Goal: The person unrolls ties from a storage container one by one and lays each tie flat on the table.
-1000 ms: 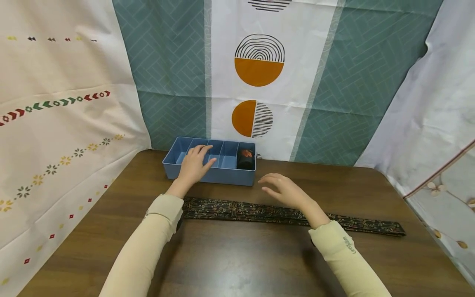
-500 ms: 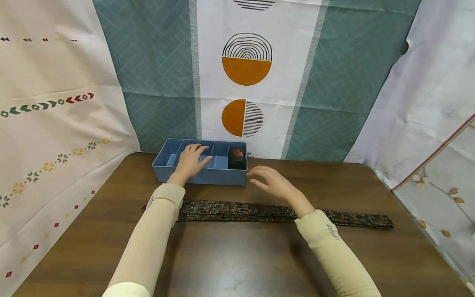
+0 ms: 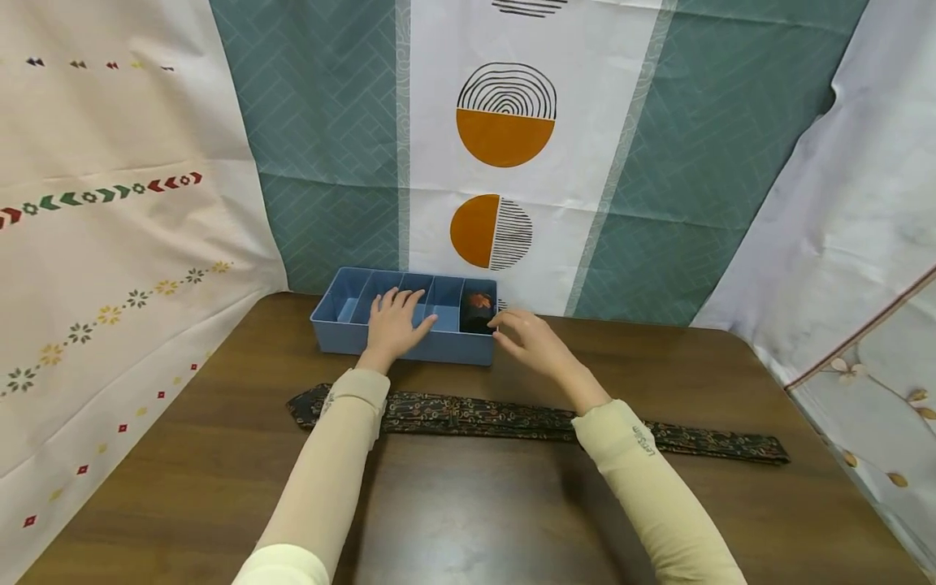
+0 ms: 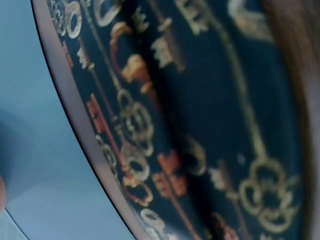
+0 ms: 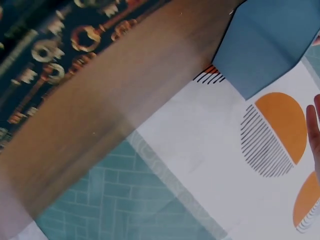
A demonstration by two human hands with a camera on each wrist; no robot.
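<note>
A blue divided box (image 3: 405, 345) stands at the back of the table. In its rightmost compartment sits a rolled black item (image 3: 478, 314) with an orange leaf motif. My left hand (image 3: 393, 325), fingers spread, overlaps the box's middle compartments. My right hand (image 3: 532, 340) is at the box's right front corner, fingertips right at the rim beside the black roll, with a gap between thumb and fingers. In front of the box, a dark necktie (image 3: 497, 418) with a key pattern lies stretched across the table, partly hidden under both forearms. The necktie (image 4: 210, 115) fills most of the left wrist view.
The brown wooden table (image 3: 468, 504) extends toward me. Behind it hangs a patterned curtain (image 3: 329, 146), close to the box's back. Cloth also hangs along the left and right sides. The box's other compartments show bare blue walls.
My right hand has moved left to the box's corner by the black roll. My left hand has shifted right over the box with its fingers spreading, and the necktie's pointed left end shows more.
</note>
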